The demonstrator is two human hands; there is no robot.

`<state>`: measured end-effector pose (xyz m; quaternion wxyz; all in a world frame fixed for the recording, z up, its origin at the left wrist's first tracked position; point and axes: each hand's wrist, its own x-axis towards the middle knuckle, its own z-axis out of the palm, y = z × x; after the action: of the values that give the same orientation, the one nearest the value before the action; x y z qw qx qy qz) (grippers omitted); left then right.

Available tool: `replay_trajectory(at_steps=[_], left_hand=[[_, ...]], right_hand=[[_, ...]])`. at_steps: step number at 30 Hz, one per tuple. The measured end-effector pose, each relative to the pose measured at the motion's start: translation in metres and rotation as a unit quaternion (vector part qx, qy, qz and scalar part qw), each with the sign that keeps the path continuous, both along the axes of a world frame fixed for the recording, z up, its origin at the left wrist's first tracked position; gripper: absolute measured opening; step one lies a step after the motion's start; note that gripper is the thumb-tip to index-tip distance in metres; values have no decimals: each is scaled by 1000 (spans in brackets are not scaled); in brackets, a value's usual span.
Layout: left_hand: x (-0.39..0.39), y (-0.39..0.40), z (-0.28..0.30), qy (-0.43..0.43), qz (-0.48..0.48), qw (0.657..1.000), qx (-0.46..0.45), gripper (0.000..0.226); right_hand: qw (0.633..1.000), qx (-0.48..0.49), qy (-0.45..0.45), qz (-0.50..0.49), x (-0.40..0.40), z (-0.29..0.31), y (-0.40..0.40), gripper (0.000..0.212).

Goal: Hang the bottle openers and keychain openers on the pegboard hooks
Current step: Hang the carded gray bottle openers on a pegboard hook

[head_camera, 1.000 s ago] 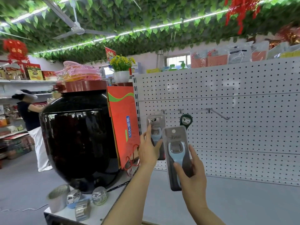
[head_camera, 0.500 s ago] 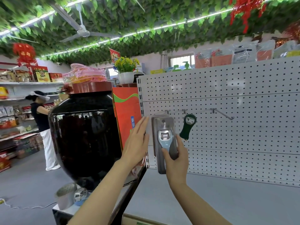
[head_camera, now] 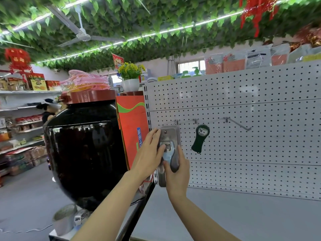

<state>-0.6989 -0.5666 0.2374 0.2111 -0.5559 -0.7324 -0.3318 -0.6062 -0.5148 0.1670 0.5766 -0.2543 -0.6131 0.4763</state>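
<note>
Clearly blue-handled packaged opener (head_camera: 168, 150), clear grey blister.

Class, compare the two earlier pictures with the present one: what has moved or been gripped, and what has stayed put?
The right hand has carried the blue bottle opener in its clear blister pack up and leftward to the white pegboard's leftmost hook. The left hand, held off half a second ago, now touches the pack. The green bottle opener still hangs unmoved.
</note>
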Motion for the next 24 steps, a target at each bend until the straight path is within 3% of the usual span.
replay_trajectory(at_steps=[24], left_hand=[[-12, 30, -9, -6, 27, 996, -90, 63]], right_hand=[[988, 68, -136, -10, -8, -9, 50, 74]])
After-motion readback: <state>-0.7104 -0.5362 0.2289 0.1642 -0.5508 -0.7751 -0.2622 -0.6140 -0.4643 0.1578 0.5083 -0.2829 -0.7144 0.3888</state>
